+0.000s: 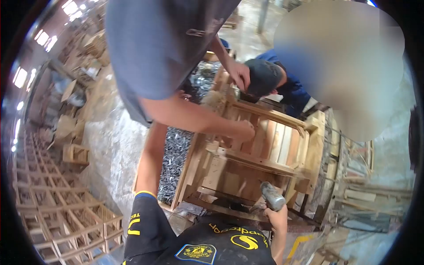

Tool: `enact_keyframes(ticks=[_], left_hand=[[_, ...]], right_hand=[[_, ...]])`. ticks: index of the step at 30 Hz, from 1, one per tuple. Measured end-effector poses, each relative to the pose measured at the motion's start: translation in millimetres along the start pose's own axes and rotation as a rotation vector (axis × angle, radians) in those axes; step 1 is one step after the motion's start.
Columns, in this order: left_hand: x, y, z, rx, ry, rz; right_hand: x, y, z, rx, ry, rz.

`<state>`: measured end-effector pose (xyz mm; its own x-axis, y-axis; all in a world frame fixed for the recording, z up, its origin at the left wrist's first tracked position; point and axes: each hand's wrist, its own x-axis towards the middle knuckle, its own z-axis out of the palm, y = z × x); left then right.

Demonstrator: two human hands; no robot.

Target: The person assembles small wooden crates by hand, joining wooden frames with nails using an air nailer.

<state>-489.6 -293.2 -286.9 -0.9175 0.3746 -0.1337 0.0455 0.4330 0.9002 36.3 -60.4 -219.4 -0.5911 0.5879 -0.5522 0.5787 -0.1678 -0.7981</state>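
Note:
My right hand (276,217) is closed around a hammer (273,197) with a thick, worn grey metal head, held low at the near side of a wooden frame (260,157). The frame has slats and joined rails. My left arm (152,161) stretches forward along a long wooden tray (185,170) full of small dark metal pieces (171,176). A co-worker's forearm crosses over it, so my left hand is mostly hidden and its fingers cannot be made out clearly.
A co-worker in grey leans in from the left, one hand (244,130) at the frame. Another person in a dark cap (264,77) bends at the far side. Stacked wooden lattice frames (66,207) stand left; more timber pieces (360,194) lie right.

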Motion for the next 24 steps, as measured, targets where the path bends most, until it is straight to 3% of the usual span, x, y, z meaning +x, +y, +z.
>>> enact_keyframes(ticks=[6,15,17,20,23,24], left_hand=[[-4.2,10.0,1.5,-0.653,0.139,-0.133],[-16.5,5.1,8.9,-0.882,0.186,-0.235],[-18.1,4.9,9.2,-0.927,0.135,-0.23],[-27.9,10.9,0.4,-1.05,-0.132,-0.166],[-20.2,9.0,-4.2,-1.125,-0.281,-0.316],[-23.0,9.4,-4.8,-1.09,-0.288,-0.283]], right_hand=[[12.2,3.9,-15.6,0.071,-0.049,-0.037],[26.4,5.7,-32.1,-0.03,-0.07,-0.016],[30.5,11.0,-36.8,-0.042,-0.068,-0.024],[35.2,11.5,-36.1,-0.003,-0.056,-0.016],[35.1,1.4,-35.4,0.0,-0.061,0.048],[37.5,5.3,-36.7,0.013,-0.084,0.014]])
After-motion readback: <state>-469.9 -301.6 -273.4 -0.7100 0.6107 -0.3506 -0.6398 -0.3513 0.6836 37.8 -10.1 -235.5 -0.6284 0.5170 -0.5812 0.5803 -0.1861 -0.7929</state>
